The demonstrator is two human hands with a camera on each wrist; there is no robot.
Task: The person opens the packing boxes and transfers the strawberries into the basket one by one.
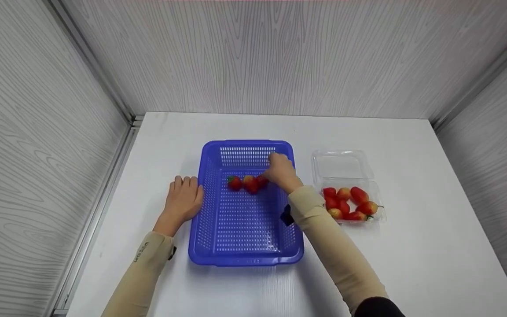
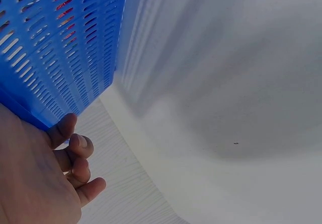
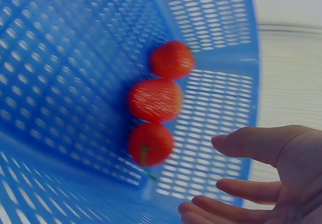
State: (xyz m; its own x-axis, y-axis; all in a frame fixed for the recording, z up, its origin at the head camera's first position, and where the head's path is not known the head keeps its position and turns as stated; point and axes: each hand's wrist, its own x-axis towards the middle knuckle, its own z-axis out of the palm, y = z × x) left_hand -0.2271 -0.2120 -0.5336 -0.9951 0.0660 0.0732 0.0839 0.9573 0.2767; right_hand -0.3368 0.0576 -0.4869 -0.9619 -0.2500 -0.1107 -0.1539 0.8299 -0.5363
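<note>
A blue perforated plastic basket (image 1: 253, 259) stands on the white table. My left hand (image 1: 184, 200) holds its left rim, the thumb over the edge and the other fingers loosely bent outside. Inside, near the far end, three red strawberry-like fruits (image 1: 235, 183) lie in a row; one shows a green stalk (image 3: 144, 156) in the right wrist view. My right hand (image 1: 282, 172) reaches over the basket's right side, beside the rightmost fruit (image 1: 262, 181). In the right wrist view its fingers are spread apart with nothing between them.
To the basket's right lies a clear plastic clamshell box (image 1: 381, 213) with its lid (image 1: 342, 165) folded back. Several red and yellowish fruits (image 1: 359, 195) fill its lower half. Pale wood-grain panels (image 1: 253, 57) enclose the table at the back and both sides.
</note>
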